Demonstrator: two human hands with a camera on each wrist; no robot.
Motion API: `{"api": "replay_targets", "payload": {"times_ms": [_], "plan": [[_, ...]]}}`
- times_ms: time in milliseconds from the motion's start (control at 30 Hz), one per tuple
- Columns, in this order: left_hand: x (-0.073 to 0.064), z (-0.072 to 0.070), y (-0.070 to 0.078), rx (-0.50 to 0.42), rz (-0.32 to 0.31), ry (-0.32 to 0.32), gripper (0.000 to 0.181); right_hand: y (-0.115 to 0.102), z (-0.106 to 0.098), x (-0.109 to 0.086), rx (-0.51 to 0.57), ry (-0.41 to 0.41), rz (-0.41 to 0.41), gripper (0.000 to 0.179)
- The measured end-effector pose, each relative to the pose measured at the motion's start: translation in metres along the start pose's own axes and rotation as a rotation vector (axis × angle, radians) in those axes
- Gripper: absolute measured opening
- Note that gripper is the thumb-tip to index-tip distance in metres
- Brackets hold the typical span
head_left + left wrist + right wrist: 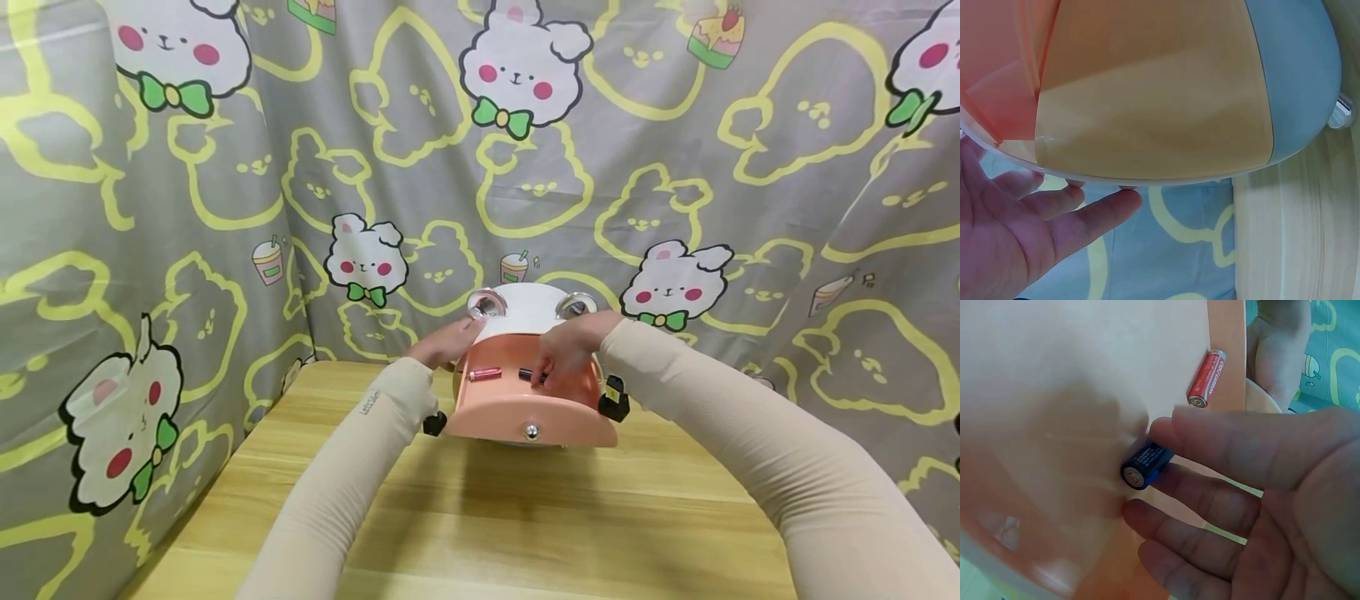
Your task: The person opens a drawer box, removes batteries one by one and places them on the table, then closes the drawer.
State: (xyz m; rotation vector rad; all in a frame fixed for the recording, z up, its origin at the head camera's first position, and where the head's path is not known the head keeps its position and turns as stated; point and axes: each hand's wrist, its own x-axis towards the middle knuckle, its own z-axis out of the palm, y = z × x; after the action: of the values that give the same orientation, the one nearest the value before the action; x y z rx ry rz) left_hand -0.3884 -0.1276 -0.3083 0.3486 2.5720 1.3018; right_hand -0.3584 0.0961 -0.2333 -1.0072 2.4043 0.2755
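Observation:
A coral pink drawer (517, 414) with a round silver knob (532, 432) stands pulled out of a rounded box with a white top (517, 304). Inside it my right hand (573, 343) pinches a black battery (1147, 465) between thumb and finger. A red battery (1207, 378) lies in the drawer to the left, apart from the black one. My left hand (448, 340) is at the box's left side; in the left wrist view its fingertips touch the rim from outside, fingers fairly straight. That view also shows the box's tan face (1160, 106).
Two round clear pieces with silver rims (576, 306) sit on the white top. The box stands on a wooden table (480, 517). Behind and to the sides hangs a grey patterned curtain (420, 192). Wrist-worn black cameras (613, 400) flank the drawer.

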Motion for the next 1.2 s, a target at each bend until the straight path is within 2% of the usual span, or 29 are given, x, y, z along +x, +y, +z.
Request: {"api": "replay_targets", "payload": {"times_ms": [100, 200, 367, 600, 833, 1200], "plan": [[0.0001, -0.0001, -0.0004, -0.007, -0.007, -0.003, 0.065, -0.0011, -0.0001, 0.0005, -0.019, 0.015, 0.004, 0.022], [-0.0004, -0.0001, -0.0006, -0.007, -0.007, -0.001, 0.065, -0.0020, -0.0001, 0.0008, 0.007, 0.027, 0.012, 0.019], [-0.0010, 0.0004, -0.0006, -0.004, 0.002, 0.001, 0.065, -0.0027, 0.0028, 0.0005, 0.054, 0.032, 0.026, 0.023], [0.0006, 0.0002, -0.0016, 0.000, 0.006, -0.003, 0.064, -0.0008, 0.0042, -0.0006, 0.016, 0.035, -0.008, 0.014], [0.0004, -0.0016, -0.0010, 0.015, 0.011, 0.001, 0.066, 0.0009, 0.0057, -0.0003, 0.043, 0.029, -0.011, 0.018], [-0.0013, -0.0012, 0.0003, 0.026, 0.015, -0.011, 0.067, 0.0008, 0.0085, -0.0006, 0.023, 0.080, -0.019, 0.002]]}}
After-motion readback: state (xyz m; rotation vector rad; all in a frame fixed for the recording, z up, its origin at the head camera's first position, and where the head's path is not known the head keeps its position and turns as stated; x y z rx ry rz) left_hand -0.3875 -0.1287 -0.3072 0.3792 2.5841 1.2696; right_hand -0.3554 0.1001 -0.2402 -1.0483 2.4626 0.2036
